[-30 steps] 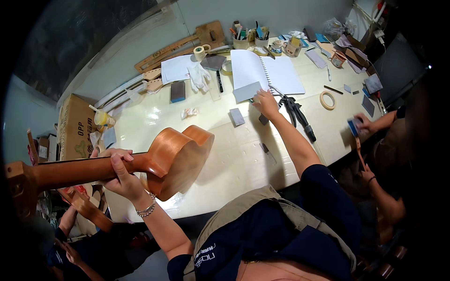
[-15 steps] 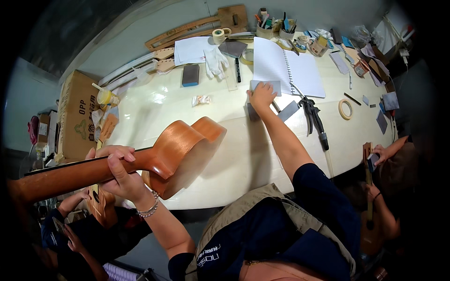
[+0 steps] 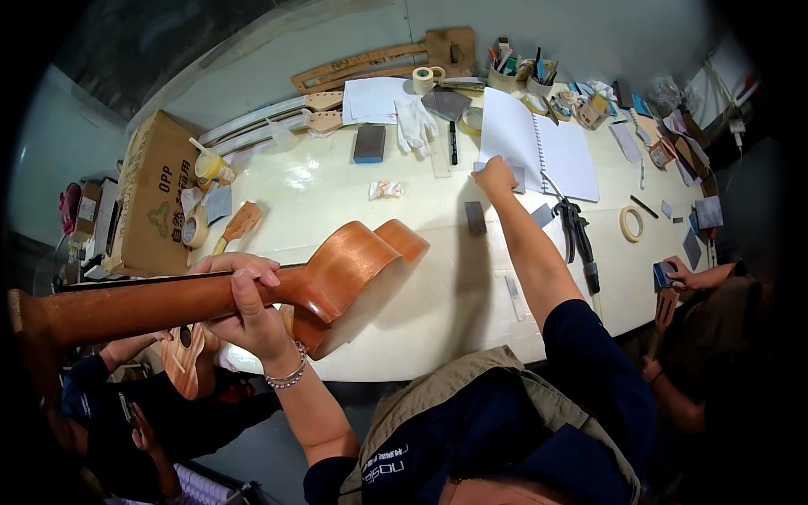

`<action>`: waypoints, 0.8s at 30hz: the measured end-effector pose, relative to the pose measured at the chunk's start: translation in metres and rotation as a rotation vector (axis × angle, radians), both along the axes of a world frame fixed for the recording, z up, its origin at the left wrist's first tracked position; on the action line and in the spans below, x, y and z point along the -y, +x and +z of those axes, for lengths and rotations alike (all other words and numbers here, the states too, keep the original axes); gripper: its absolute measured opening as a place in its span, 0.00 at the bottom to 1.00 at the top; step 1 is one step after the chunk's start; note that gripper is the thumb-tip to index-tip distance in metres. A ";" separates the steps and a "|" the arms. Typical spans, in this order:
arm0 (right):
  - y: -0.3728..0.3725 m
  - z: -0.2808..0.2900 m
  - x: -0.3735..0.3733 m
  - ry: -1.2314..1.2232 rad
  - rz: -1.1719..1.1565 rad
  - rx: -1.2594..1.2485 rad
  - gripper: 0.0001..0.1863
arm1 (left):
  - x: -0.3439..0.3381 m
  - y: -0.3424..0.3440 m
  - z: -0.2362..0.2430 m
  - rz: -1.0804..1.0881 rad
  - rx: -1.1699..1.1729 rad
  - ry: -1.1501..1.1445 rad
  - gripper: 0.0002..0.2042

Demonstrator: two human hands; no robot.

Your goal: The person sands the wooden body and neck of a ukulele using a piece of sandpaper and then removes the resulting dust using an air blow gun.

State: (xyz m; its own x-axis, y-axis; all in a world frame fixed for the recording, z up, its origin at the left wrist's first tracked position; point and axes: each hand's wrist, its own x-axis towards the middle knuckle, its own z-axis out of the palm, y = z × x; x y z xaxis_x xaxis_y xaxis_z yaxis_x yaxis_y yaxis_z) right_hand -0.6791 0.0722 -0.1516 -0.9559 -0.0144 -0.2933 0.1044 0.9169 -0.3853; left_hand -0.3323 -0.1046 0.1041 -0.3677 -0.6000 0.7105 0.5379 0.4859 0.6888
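A carton (image 3: 141,198) is standing at the left, with a yellow cup (image 3: 214,168) sitting beside it. A white glove (image 3: 415,126) is lying between a block (image 3: 369,145) and a black pen (image 3: 454,143). A notebook (image 3: 568,160) is lying open, a black tool (image 3: 582,244) is resting near a tape ring (image 3: 624,225), and two pots (image 3: 502,82) are holding pens (image 3: 504,61) by the wall (image 3: 539,25).

I log, from my remote post: one glossy orange-brown wooden ukulele-like instrument with a waisted body (image 3: 358,263), tilted on its side, neck running leftward; one flat grey sheet (image 3: 520,178), farther off rightward, partly hidden.
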 end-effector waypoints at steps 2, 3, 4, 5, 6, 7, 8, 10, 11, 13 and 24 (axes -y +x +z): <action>0.005 0.007 0.006 -0.002 0.008 -0.002 0.37 | -0.001 0.004 -0.001 0.015 0.021 -0.001 0.17; 0.008 0.012 0.009 0.005 0.004 -0.005 0.38 | -0.001 0.004 -0.001 0.020 0.012 0.007 0.16; 0.012 0.020 0.011 0.012 -0.003 -0.007 0.39 | -0.001 0.003 0.000 0.021 0.004 0.014 0.16; 0.010 0.017 0.012 0.016 0.001 -0.003 0.39 | -0.001 0.002 0.002 0.023 -0.005 0.022 0.15; 0.006 0.011 0.012 0.021 0.004 0.001 0.39 | -0.004 0.001 0.004 0.029 -0.004 0.035 0.14; 0.005 0.009 0.013 0.025 0.007 0.006 0.40 | -0.007 0.000 0.006 0.035 -0.002 0.048 0.12; 0.004 0.009 0.014 0.029 0.005 0.009 0.39 | -0.009 -0.002 0.008 0.041 0.000 0.061 0.11; 0.004 0.008 0.015 0.039 0.001 0.016 0.37 | -0.007 -0.001 0.008 0.025 0.015 0.040 0.10; 0.001 0.006 0.015 0.029 -0.004 0.029 0.36 | -0.007 -0.002 0.008 0.017 0.024 0.030 0.10; -0.007 0.003 0.015 0.010 -0.013 0.057 0.35 | -0.010 -0.005 0.010 0.038 0.019 0.024 0.09; -0.001 0.070 -0.079 -0.464 0.176 -0.600 0.16 | -0.007 -0.010 0.004 0.259 0.008 -0.519 0.33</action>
